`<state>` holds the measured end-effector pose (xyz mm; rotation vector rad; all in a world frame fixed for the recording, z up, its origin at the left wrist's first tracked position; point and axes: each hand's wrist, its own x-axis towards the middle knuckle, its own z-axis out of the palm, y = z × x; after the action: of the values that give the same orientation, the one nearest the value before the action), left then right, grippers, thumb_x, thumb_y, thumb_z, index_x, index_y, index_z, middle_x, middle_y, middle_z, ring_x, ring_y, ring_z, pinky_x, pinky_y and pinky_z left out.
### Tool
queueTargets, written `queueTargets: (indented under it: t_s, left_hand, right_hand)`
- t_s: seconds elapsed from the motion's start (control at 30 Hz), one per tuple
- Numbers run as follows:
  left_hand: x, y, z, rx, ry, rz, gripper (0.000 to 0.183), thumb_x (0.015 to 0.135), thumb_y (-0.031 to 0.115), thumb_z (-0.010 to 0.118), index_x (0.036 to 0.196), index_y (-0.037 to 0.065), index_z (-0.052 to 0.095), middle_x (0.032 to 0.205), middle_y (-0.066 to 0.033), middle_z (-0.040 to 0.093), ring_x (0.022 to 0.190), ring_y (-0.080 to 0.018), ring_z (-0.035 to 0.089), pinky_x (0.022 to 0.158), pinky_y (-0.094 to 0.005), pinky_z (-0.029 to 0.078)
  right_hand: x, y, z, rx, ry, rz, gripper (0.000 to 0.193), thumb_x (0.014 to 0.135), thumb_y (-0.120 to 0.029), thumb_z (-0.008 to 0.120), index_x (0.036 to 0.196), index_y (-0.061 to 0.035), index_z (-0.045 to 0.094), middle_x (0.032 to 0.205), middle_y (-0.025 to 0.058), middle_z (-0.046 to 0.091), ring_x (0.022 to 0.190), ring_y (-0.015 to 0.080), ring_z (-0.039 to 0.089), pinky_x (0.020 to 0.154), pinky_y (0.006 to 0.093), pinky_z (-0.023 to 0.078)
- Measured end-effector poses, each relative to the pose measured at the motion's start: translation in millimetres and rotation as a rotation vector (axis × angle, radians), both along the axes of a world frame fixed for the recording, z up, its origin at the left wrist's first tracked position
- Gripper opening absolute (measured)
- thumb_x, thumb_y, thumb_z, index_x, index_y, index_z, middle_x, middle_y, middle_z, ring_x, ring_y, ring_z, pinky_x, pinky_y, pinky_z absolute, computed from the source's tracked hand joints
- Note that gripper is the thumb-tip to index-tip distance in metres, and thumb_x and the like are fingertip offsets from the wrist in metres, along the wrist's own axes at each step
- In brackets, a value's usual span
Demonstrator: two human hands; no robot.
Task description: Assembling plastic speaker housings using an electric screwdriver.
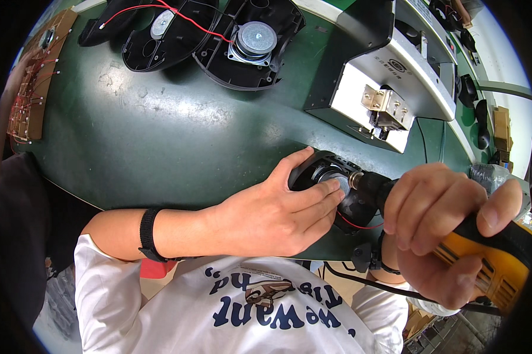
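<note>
My left hand (292, 212) lies over a black plastic speaker housing (360, 207), thumb at its far edge and fingers across the round metal speaker (339, 182) inside. The housing rests on the green table near its front edge, and a red wire shows at its near side. In my right hand (434, 215) is a yellow and black electric screwdriver (505, 265), fingers wrapped round its body. The tool points left, its nose at the right side of the speaker. Whether the tip touches a screw is hidden.
Black housing halves (165, 44) lie at the back, one with a mounted speaker (256, 40) and red wire. A grey and black box-shaped machine (378, 76) stands back right. On the left, a cardboard sheet (38, 100) carries several thin wires. The green table (142, 141) has a curved front edge.
</note>
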<state>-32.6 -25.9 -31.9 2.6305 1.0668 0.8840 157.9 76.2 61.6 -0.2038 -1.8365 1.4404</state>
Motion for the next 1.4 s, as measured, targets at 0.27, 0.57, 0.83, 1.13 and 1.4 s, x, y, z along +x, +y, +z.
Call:
queueTargets:
  t_s: [0.27,0.57,0.83,1.13,1.4]
  left_hand:
    - [-1.2,0.6,-0.1,-0.002,-0.003,-0.004,0.014,0.088,0.015,0.072,0.100,0.007,0.073,0.115,-0.0048,0.073,0.120,-0.0171,0.067,0.105,-0.0652,0.050]
    - [0.4,0.2,-6.4,0.045,-0.016,-0.010,0.017,0.088,0.020,0.064,0.096,0.007,0.071,0.119,-0.0089,0.073,0.126,-0.0203,0.063,0.107,-0.0656,0.046]
    - [-1.9,1.3,-6.6,0.030,-0.022,-0.011,0.017,0.088,0.020,0.064,0.096,0.007,0.071,0.120,-0.0083,0.072,0.126,-0.0196,0.062,0.108,-0.0652,0.045]
    - [-3.3,4.7,-6.2,0.042,-0.083,-0.013,0.015,0.079,0.017,0.066,0.089,0.006,0.070,0.110,-0.0069,0.068,0.113,-0.0216,0.064,0.111,-0.0627,0.044]
    - [-5.4,2.2,-5.0,-0.011,-0.123,-0.007,0.027,0.075,0.011,0.069,0.099,0.000,0.074,0.113,-0.0095,0.069,0.114,-0.0278,0.063,0.113,-0.0597,0.044]
  right_hand:
    - [-2.5,-6.4,6.5,0.020,-0.096,-0.082,0.041,0.097,-0.032,0.067,0.124,-0.0155,0.040,0.071,0.0005,0.059,0.051,0.0119,0.058,0.049,0.0269,0.050]
    - [-7.8,-4.1,4.3,0.035,-0.059,-0.035,0.042,0.098,-0.033,0.067,0.124,-0.0148,0.040,0.071,0.0007,0.058,0.050,0.0122,0.058,0.048,0.0273,0.049]
    - [-9.4,-1.0,2.2,0.036,-0.083,-0.027,0.042,0.098,-0.033,0.067,0.123,-0.0141,0.040,0.070,0.0011,0.058,0.051,0.0125,0.058,0.048,0.0283,0.049]
    - [-17.1,-14.7,3.6,-0.052,0.000,-0.181,0.040,0.096,-0.030,0.067,0.119,-0.0109,0.041,0.066,0.0038,0.056,0.050,0.0160,0.052,0.049,0.0318,0.047]
    - [-18.4,-16.5,0.8,-0.102,-0.022,-0.257,0.039,0.098,-0.027,0.070,0.118,-0.0074,0.043,0.066,0.0033,0.056,0.052,0.0162,0.052,0.051,0.0338,0.045]
